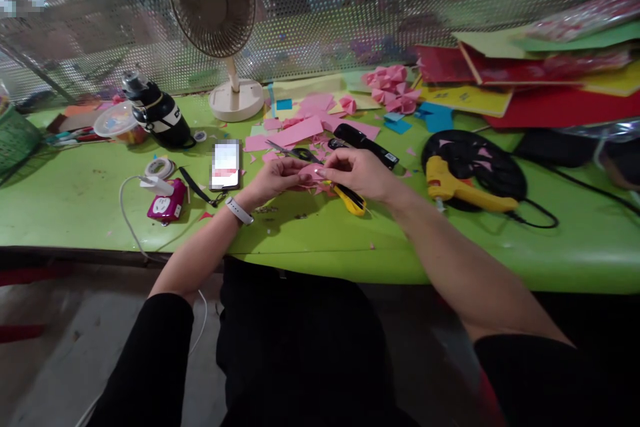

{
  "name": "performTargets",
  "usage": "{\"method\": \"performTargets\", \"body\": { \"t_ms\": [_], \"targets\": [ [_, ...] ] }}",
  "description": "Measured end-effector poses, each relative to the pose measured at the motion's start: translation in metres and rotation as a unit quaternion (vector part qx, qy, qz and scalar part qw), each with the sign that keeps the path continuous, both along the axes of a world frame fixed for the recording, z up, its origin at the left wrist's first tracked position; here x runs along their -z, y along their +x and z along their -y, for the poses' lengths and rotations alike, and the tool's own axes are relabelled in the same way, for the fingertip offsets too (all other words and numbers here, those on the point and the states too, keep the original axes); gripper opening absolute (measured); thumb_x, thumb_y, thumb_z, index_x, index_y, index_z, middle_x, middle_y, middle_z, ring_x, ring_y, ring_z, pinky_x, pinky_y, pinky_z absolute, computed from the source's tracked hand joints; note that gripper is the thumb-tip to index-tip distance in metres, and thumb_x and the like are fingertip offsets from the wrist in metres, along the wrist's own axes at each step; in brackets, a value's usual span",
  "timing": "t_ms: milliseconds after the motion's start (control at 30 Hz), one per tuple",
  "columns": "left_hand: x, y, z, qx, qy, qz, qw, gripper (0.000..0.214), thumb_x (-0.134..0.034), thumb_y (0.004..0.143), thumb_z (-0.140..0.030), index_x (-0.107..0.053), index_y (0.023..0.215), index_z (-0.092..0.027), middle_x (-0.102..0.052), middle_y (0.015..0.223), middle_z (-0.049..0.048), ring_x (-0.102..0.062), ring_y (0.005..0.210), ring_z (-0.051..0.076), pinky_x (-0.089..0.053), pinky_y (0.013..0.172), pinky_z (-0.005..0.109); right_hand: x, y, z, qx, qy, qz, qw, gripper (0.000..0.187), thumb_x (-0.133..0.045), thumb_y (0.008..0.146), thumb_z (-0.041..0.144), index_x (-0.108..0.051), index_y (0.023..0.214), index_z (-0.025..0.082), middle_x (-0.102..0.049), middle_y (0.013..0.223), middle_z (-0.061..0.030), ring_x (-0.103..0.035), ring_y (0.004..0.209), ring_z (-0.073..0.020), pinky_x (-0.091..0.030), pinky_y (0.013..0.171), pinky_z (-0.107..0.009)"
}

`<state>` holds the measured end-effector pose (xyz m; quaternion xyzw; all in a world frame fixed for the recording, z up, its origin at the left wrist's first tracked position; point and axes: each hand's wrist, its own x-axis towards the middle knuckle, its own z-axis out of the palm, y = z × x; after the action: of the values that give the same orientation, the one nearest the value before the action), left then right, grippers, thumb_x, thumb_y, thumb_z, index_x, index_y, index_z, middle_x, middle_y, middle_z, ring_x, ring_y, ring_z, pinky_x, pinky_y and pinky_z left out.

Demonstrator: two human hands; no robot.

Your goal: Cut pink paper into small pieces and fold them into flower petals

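My left hand (277,178) and my right hand (356,172) meet over the green table (85,193), both pinching a small pink paper piece (311,175) between the fingertips. A white watch sits on my left wrist. Just behind the hands lie black-handled scissors (296,152). A yellow utility knife (350,199) lies under my right hand. Pink paper sheets (293,133) and scraps are spread behind the hands.
A white fan (220,27) stands at the back. A black bottle (159,113), a phone (225,165), a tape roll (159,167) and a magenta device (167,201) lie left. A yellow glue gun (463,190), a black stapler (366,144), pink paper flowers (393,88) and stacked coloured card (530,80) are right.
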<state>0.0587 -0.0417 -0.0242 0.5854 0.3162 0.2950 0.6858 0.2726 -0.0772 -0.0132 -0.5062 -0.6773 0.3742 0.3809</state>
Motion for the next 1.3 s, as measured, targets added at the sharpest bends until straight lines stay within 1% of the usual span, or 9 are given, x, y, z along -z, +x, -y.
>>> {"method": "performTargets", "body": {
  "t_ms": [167,333,433,567,733,833,933,1100,1300],
  "targets": [
    [-0.0005,-0.0004,0.0003,0.004,-0.005,0.011,1.0,0.032,-0.075,0.083,-0.017,-0.067,0.113,-0.009,-0.076,0.102,0.0119,-0.074,0.091,0.016,-0.061,0.088,0.032,0.0013,-0.0021,0.0012,0.01,-0.004,-0.014,1.0,0.038,-0.075,0.073,0.055,-0.06,0.074,0.02,-0.063,0.072,-0.0033,-0.056,0.063,-0.0159,-0.046,0.06,-0.033],
    [-0.0032,-0.0002,0.0011,-0.022,-0.002,-0.01,1.0,0.031,-0.074,0.084,-0.017,-0.066,0.113,-0.01,-0.076,0.097,0.0104,-0.074,0.089,0.016,-0.061,0.088,0.034,0.0021,-0.0046,0.0005,0.036,0.009,-0.04,0.999,0.037,-0.077,0.073,0.052,-0.059,0.08,0.021,-0.065,0.077,-0.0041,-0.059,0.069,-0.018,-0.049,0.063,-0.034],
    [-0.0028,0.0004,0.0009,-0.027,-0.002,-0.019,0.999,0.03,-0.074,0.084,-0.017,-0.066,0.113,-0.01,-0.076,0.097,0.0104,-0.074,0.09,0.016,-0.06,0.088,0.034,0.0015,-0.0049,0.0002,0.033,-0.012,-0.065,0.997,0.04,-0.079,0.072,0.05,-0.057,0.091,0.022,-0.064,0.077,-0.0024,-0.061,0.069,-0.0182,-0.05,0.063,-0.034],
    [-0.0031,0.0015,0.0008,-0.034,-0.005,-0.014,0.999,0.028,-0.074,0.083,-0.016,-0.066,0.109,-0.01,-0.076,0.095,0.0098,-0.074,0.087,0.015,-0.06,0.087,0.031,0.0019,-0.0044,-0.0003,-0.005,-0.031,-0.081,0.996,0.049,-0.079,0.072,0.049,-0.056,0.105,0.022,-0.061,0.073,0.0008,-0.059,0.065,-0.0165,-0.049,0.061,-0.033],
    [-0.0037,0.0008,0.0005,-0.038,-0.007,-0.021,0.999,0.027,-0.074,0.085,-0.022,-0.067,0.108,-0.011,-0.077,0.095,0.0096,-0.075,0.085,0.015,-0.061,0.08,0.028,0.0048,-0.0026,-0.0022,-0.018,-0.014,-0.078,0.997,0.045,-0.077,0.075,0.05,-0.059,0.105,0.022,-0.06,0.075,0.0008,-0.059,0.068,-0.0158,-0.05,0.063,-0.033],
    [-0.0029,-0.0002,-0.0004,-0.038,-0.012,-0.028,0.999,0.024,-0.074,0.085,-0.026,-0.069,0.103,-0.011,-0.077,0.091,0.0096,-0.075,0.081,0.015,-0.062,0.076,0.027,0.006,-0.0012,-0.0031,-0.021,-0.018,-0.082,0.996,0.043,-0.077,0.076,0.049,-0.06,0.105,0.021,-0.061,0.077,0.0002,-0.059,0.068,-0.0156,-0.051,0.064,-0.032],
    [-0.0032,-0.0006,-0.001,-0.047,-0.011,-0.033,0.998,0.025,-0.077,0.082,-0.026,-0.07,0.099,-0.01,-0.077,0.088,0.0093,-0.075,0.076,0.014,-0.061,0.071,0.025,0.0049,-0.0008,-0.0027,-0.025,-0.023,-0.088,0.996,0.04,-0.077,0.076,0.045,-0.061,0.103,0.021,-0.063,0.078,-0.0006,-0.06,0.069,-0.0157,-0.052,0.066,-0.032],
    [-0.0036,-0.0026,-0.0027,-0.035,-0.01,-0.047,0.998,0.03,-0.079,0.08,-0.032,-0.07,0.099,-0.011,-0.077,0.092,0.0104,-0.074,0.078,0.014,-0.061,0.072,0.025,0.0028,-0.0009,-0.003,-0.034,-0.022,-0.097,0.994,0.039,-0.077,0.077,0.043,-0.061,0.104,0.02,-0.064,0.078,-0.0005,-0.061,0.069,-0.0155,-0.052,0.066,-0.032],
    [-0.0006,-0.0032,-0.0056,-0.039,-0.003,-0.04,0.998,0.031,-0.082,0.076,-0.034,-0.069,0.093,-0.012,-0.077,0.086,0.0082,-0.074,0.074,0.013,-0.059,0.067,0.022,0.0056,-0.0013,-0.0068,-0.044,-0.007,-0.115,0.992,0.035,-0.077,0.077,0.04,-0.061,0.102,0.02,-0.064,0.076,0.0005,-0.061,0.068,-0.0145,-0.053,0.065,-0.03]
  ]
}}
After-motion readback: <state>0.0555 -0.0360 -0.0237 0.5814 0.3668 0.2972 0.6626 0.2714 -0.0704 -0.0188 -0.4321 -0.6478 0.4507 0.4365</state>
